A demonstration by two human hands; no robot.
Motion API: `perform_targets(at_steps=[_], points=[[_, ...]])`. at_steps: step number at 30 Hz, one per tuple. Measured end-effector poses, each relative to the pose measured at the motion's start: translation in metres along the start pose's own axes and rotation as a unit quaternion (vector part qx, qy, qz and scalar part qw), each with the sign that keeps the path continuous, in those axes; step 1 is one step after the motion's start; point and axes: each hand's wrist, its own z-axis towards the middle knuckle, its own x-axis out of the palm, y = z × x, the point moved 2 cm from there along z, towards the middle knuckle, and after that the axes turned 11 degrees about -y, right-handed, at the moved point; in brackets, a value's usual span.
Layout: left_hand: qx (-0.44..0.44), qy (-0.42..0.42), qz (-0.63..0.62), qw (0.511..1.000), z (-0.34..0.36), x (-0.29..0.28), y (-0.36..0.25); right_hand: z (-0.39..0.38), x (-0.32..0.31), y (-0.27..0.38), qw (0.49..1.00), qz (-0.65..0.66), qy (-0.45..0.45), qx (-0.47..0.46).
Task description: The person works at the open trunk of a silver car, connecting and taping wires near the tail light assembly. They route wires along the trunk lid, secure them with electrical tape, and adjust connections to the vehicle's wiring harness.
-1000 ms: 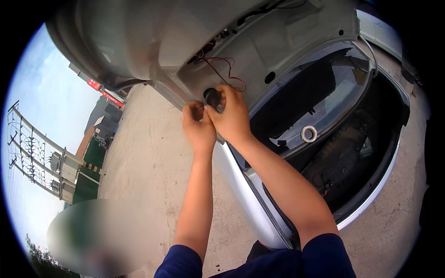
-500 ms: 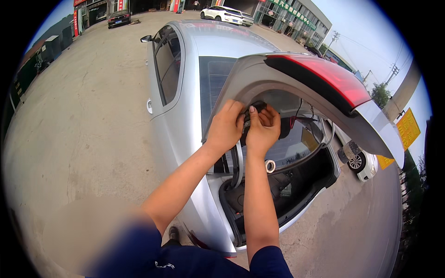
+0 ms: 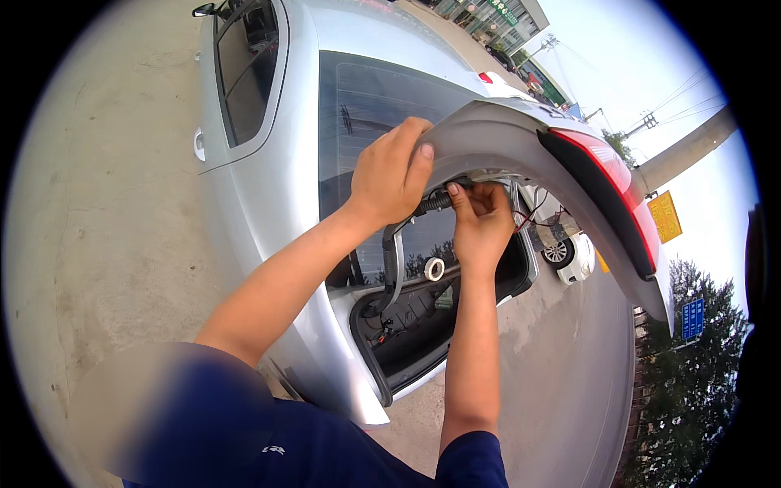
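The silver car's raised trunk lid (image 3: 480,134) arches in front of me, its grey underside facing me. My left hand (image 3: 392,175) grips the lid's left edge, thumb on the near side and fingers over the top. Under the lid, my right hand (image 3: 484,224) pinches a black corrugated wiring sleeve (image 3: 438,202) between thumb and curled fingers. The sleeve's far end is hidden behind that hand. Thin red and black wires (image 3: 533,213) hang loose to the right of it. Below, a roll of tape (image 3: 434,269) rests by the rear window's lower edge.
The open trunk (image 3: 415,329) lies below my forearms, with small loose parts inside. A black hinge arm (image 3: 394,264) rises at its left. The red tail light (image 3: 606,195) is on the lid's right part. A white car (image 3: 569,256) stands beyond, near a pole (image 3: 683,154).
My left hand has left the spot beside my right hand and now holds the lid's edge. The corrugated sleeve has come into sight. The view has shifted, so the car sits further left.
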Motion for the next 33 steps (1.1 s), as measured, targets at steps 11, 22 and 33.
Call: perform_targets(at_steps=[11, 22, 33], points=[[-0.021, 0.027, 0.023, 0.999, -0.003, 0.0, 0.004, 0.015, -0.004, 0.022, 0.89, -0.322, 0.076, -0.313], [-0.024, 0.028, 0.089, 0.995, -0.009, 0.007, -0.009, 0.012, -0.011, 0.025, 0.875, -0.351, 0.168, -0.288], [-0.033, 0.049, 0.125, 0.99, -0.014, 0.007, -0.007, 0.046, -0.012, 0.022, 0.929, -0.224, 0.195, -0.223]])
